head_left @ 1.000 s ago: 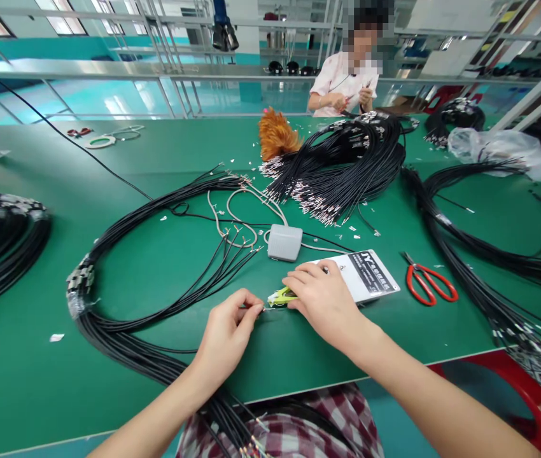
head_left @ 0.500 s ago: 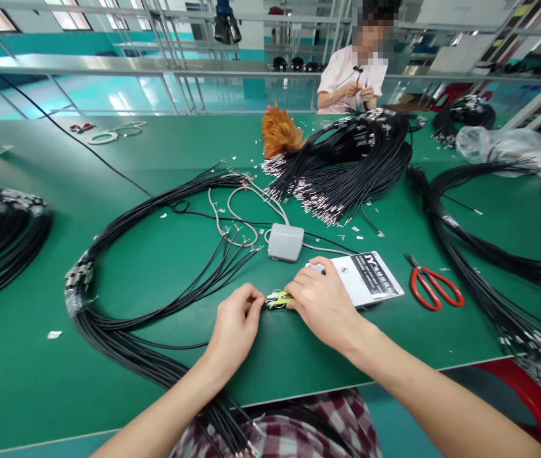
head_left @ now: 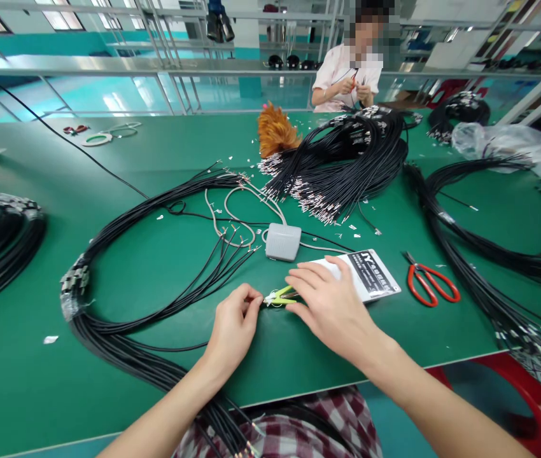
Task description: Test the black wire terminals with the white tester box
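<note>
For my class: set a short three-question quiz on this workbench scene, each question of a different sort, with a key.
1. True or false: the red-handled scissors are in the right hand.
2. Which does the right hand grip? A) the grey box B) the yellow-green snips C) the feather duster
3. Fill in: the left hand pinches a thin wire end right at the tip of the ____.

Key:
1. False; they lie on the green table, right of the white card.
2. B
3. snips
</note>
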A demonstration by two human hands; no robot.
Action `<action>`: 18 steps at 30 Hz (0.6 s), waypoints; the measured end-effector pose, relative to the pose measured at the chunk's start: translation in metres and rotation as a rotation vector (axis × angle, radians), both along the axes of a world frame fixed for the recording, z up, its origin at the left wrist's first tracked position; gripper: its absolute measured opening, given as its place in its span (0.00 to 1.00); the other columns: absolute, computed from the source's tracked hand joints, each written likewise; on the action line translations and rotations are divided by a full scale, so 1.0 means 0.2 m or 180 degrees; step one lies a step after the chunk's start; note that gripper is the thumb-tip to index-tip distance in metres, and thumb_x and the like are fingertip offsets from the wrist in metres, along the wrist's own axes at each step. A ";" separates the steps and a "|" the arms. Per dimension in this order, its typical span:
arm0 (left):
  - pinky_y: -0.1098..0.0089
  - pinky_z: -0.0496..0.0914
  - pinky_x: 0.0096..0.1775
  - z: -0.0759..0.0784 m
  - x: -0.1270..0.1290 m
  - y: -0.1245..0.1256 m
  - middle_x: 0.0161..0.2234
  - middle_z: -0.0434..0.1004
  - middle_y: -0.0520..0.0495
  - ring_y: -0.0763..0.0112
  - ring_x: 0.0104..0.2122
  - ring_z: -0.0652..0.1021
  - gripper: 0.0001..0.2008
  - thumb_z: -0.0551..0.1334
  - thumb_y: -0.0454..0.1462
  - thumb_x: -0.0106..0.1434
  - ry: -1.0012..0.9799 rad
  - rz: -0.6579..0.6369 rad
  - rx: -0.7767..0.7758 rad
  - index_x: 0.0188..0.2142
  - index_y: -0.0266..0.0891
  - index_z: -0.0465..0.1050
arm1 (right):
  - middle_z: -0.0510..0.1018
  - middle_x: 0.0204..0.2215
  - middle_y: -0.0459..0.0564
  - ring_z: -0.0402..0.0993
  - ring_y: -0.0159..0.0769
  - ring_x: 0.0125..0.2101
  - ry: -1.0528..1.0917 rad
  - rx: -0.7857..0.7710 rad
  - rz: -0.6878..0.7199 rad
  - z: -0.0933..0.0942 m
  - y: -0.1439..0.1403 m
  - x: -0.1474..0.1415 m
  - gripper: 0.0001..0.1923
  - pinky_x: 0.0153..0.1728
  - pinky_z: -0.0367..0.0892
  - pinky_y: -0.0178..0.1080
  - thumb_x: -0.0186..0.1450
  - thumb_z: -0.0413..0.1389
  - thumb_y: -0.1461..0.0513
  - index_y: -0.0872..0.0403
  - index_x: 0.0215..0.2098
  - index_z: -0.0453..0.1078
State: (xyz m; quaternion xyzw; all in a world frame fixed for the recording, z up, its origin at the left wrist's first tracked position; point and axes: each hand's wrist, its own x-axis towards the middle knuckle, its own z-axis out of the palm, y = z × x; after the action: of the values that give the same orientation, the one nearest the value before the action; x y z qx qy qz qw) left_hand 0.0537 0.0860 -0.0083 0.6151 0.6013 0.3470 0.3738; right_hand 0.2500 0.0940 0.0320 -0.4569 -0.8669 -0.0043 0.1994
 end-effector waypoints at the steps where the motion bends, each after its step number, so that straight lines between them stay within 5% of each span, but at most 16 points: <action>1: 0.73 0.60 0.25 0.00 0.00 0.00 0.23 0.69 0.54 0.71 0.22 0.69 0.08 0.55 0.40 0.63 -0.0015 -0.0001 -0.0009 0.28 0.41 0.67 | 0.80 0.48 0.50 0.72 0.43 0.52 0.0254 0.0145 -0.0102 0.00 -0.03 0.05 0.10 0.58 0.49 0.52 0.67 0.59 0.62 0.53 0.48 0.70; 5: 0.72 0.61 0.26 0.01 -0.01 0.00 0.24 0.71 0.53 0.70 0.22 0.70 0.08 0.56 0.39 0.62 -0.0121 -0.0014 -0.0023 0.27 0.41 0.67 | 0.81 0.46 0.52 0.72 0.42 0.51 0.1089 0.0690 -0.0662 -0.08 -0.21 0.22 0.09 0.53 0.59 0.49 0.68 0.53 0.69 0.52 0.45 0.69; 9: 0.72 0.62 0.27 0.00 -0.02 0.01 0.23 0.72 0.53 0.68 0.23 0.71 0.08 0.56 0.40 0.62 -0.0199 -0.0031 -0.0012 0.27 0.42 0.67 | 0.80 0.50 0.52 0.71 0.43 0.53 0.1022 0.0684 -0.0600 -0.19 -0.32 0.25 0.09 0.52 0.59 0.48 0.67 0.52 0.70 0.51 0.41 0.68; 18: 0.71 0.64 0.28 -0.02 -0.07 -0.01 0.24 0.72 0.52 0.68 0.25 0.72 0.09 0.58 0.40 0.62 -0.0253 0.0131 0.0033 0.26 0.41 0.68 | 0.84 0.43 0.45 0.76 0.45 0.47 0.0650 0.1225 -0.0720 -0.28 -0.27 0.24 0.08 0.55 0.54 0.52 0.65 0.56 0.69 0.49 0.37 0.69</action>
State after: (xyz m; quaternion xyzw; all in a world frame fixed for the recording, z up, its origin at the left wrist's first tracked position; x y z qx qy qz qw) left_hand 0.0395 0.0830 -0.0121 0.5903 0.5966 0.3818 0.3870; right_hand 0.2970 0.0398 -0.0248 -0.5027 -0.7687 -0.1454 0.3677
